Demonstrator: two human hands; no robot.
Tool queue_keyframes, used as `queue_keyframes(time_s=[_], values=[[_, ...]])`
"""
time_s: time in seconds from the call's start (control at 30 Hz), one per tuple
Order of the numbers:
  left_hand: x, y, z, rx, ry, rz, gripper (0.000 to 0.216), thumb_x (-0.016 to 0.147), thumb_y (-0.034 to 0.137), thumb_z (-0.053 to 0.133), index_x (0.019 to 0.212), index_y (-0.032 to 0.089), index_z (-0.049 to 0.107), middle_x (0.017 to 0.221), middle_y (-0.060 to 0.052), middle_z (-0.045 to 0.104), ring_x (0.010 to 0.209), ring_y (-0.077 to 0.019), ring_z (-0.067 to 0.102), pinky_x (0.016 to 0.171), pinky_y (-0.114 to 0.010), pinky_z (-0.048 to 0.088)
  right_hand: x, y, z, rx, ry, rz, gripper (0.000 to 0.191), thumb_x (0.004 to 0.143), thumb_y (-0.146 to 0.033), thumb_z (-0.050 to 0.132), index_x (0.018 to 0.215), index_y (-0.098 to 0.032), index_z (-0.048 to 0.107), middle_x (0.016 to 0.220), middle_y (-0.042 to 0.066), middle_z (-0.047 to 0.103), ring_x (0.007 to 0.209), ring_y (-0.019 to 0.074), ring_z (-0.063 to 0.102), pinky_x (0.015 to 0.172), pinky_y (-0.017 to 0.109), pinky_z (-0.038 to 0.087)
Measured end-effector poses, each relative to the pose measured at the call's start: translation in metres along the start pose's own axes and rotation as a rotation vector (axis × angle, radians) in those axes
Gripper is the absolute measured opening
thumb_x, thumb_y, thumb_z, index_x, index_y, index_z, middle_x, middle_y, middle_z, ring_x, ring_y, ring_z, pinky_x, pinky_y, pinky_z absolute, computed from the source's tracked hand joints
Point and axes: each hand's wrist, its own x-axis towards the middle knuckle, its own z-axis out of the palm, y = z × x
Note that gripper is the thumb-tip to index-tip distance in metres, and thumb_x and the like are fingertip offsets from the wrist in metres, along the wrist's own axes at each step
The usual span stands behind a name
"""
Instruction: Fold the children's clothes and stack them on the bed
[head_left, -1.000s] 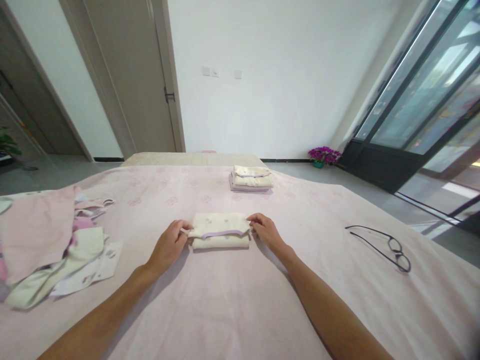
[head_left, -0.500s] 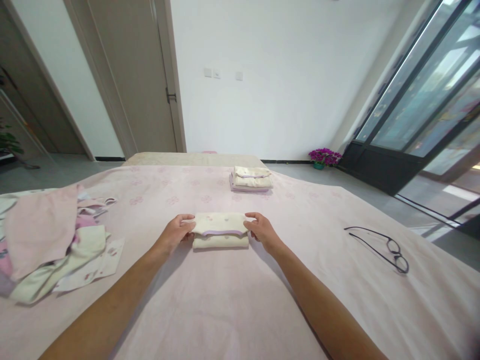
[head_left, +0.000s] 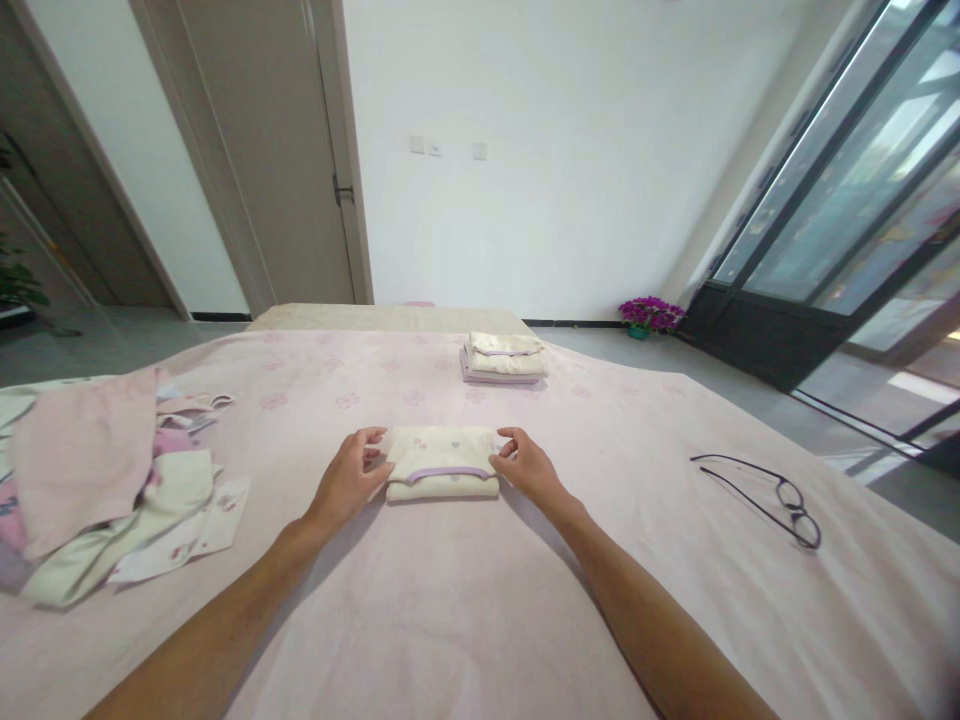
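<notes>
A folded cream garment with purple trim and small heart-like prints lies flat in the middle of the bed-like surface, its upper flap ending above a lower fold. At its left edge is my left hand, thumb touching the cloth and fingers apart, curved beside it. My right hand rests at the opposite edge with its thumb tip at the cloth and its fingers spread from the thumb. Beyond them, a neat stack of folded clothes shows a cream piece with purple trim on top.
To the left lies a loose heap of clothes in pink, cream and white. Black-framed glasses sit on the right side of the pink cover. Farther off, purple flowers stand on the floor by the wall.
My fingers have loosened from the garment's side edges and spread a little outward. The flap's purple edge now sits slightly lower over the bottom fold.
</notes>
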Motion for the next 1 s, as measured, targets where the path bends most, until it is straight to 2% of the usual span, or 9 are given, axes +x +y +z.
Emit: queue_keyframes(time_s=[0.07,0.1,0.2,0.27,0.37,0.53,0.7,0.87,1.0], values=[[-0.004,0.003,-0.001,0.152,0.027,0.303,0.04,0.084,0.021,0.062,0.123,0.023,0.059,0.125,-0.009,0.06,0.117,-0.0235,0.057,0.103,-0.043,0.046,-0.003,-0.004,-0.004,-0.15,0.108,-0.225,0.046,0.078,-0.019,0.063,0.123,-0.021,0.058,0.105,0.005,0.065,0.093,0.02,0.059,0.083,0.033,0.046],[-0.005,0.005,-0.001,0.206,0.007,0.422,0.035,0.087,0.019,0.059,0.121,0.023,0.061,0.124,-0.008,0.061,0.119,-0.0232,0.056,0.105,-0.043,0.043,-0.006,-0.006,-0.006,-0.211,0.121,-0.359,0.045,0.078,-0.014,0.062,0.122,-0.021,0.059,0.11,0.007,0.064,0.1,0.0213,0.057,0.088,0.035,0.044],[-0.009,0.008,-0.001,0.283,-0.131,0.633,0.03,0.092,0.013,0.048,0.112,0.023,0.068,0.11,-0.007,0.068,0.107,-0.0205,0.06,0.096,-0.037,0.048,-0.012,-0.013,-0.01,-0.327,-0.048,-0.687,0.041,0.081,-0.003,0.054,0.114,-0.024,0.066,0.104,0.006,0.066,0.1,0.0207,0.054,0.089,0.033,0.041],[-0.011,0.008,-0.001,0.313,-0.204,0.692,0.033,0.092,0.009,0.044,0.109,0.022,0.069,0.102,-0.007,0.07,0.099,-0.0199,0.061,0.089,-0.034,0.05,-0.014,-0.014,-0.011,-0.363,-0.181,-0.772,0.039,0.082,-0.001,0.052,0.109,-0.025,0.068,0.097,0.004,0.066,0.094,0.0191,0.054,0.082,0.029,0.041],[-0.015,0.012,-0.002,0.371,-0.236,0.705,0.034,0.089,0.006,0.046,0.108,0.022,0.068,0.102,-0.007,0.068,0.098,-0.0206,0.059,0.088,-0.035,0.049,-0.015,-0.014,-0.01,-0.417,-0.22,-0.779,0.037,0.079,-0.001,0.054,0.102,-0.024,0.07,0.092,0.003,0.065,0.089,0.0186,0.053,0.077,0.028,0.039],[-0.022,0.024,-0.005,0.502,-0.282,0.695,0.028,0.082,0.019,0.065,0.11,0.023,0.064,0.106,-0.007,0.065,0.1,-0.0247,0.056,0.09,-0.039,0.047,-0.018,-0.018,-0.006,-0.497,-0.173,-0.771,0.025,0.078,-0.006,0.057,0.094,-0.022,0.07,0.088,0.004,0.063,0.084,0.0193,0.05,0.075,0.031,0.034],[-0.025,0.022,0.004,0.549,-0.201,0.711,0.036,0.078,0.009,0.062,0.111,0.023,0.063,0.105,-0.007,0.065,0.101,-0.0251,0.056,0.09,-0.04,0.048,-0.029,-0.032,-0.006,-0.568,-0.15,-0.747,0.016,0.085,-0.018,0.057,0.097,-0.02,0.067,0.088,0.005,0.061,0.085,0.0206,0.047,0.078,0.034,0.032],[-0.024,0.017,0.011,0.558,-0.124,0.755,0.031,0.079,0.006,0.058,0.105,0.021,0.066,0.098,-0.007,0.067,0.096,-0.0242,0.059,0.088,-0.04,0.05,-0.036,-0.043,-0.001,-0.645,-0.109,-0.745,0.039,0.088,-0.05,0.061,0.114,-0.021,0.062,0.094,0.007,0.06,0.088,0.0235,0.046,0.08,0.037,0.031],[-0.024,0.018,0.011,0.549,-0.064,0.79,0.031,0.081,0.006,0.056,0.106,0.019,0.066,0.098,-0.007,0.068,0.094,-0.0239,0.061,0.087,-0.039,0.051,-0.036,-0.045,0.008,-0.643,-0.088,-0.739,0.039,0.083,-0.053,0.067,0.104,-0.021,0.061,0.101,0.008,0.059,0.094,0.0253,0.046,0.085,0.039,0.033]])
